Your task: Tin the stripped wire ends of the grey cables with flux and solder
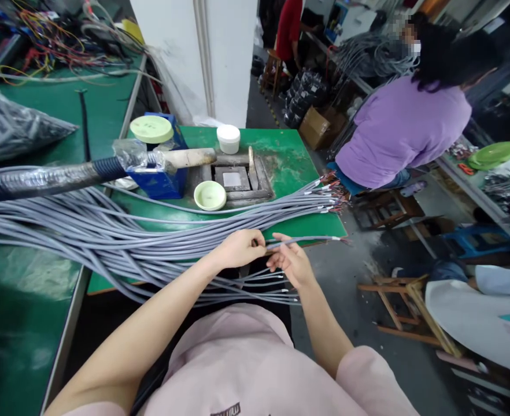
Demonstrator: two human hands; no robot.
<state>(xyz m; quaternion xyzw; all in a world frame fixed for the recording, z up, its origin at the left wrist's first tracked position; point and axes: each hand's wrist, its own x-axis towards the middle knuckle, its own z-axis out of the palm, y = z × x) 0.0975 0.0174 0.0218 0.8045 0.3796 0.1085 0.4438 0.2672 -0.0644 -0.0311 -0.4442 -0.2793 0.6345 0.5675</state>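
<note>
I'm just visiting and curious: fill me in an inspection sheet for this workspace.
Surface: green table, stained around a dark square frame.
Work items: one loose cable at the hands, bare wires at its right end; a grey bundle behind.
Clutter: blue box, white tub, pale green dish; tangled wires at far left.
Hands: left hand pinches the loose cable; right hand is at it, grip unclear.
Power cables: nothing seen for certain.
Surroundings: person in purple at right, cardboard box on the floor.
</note>
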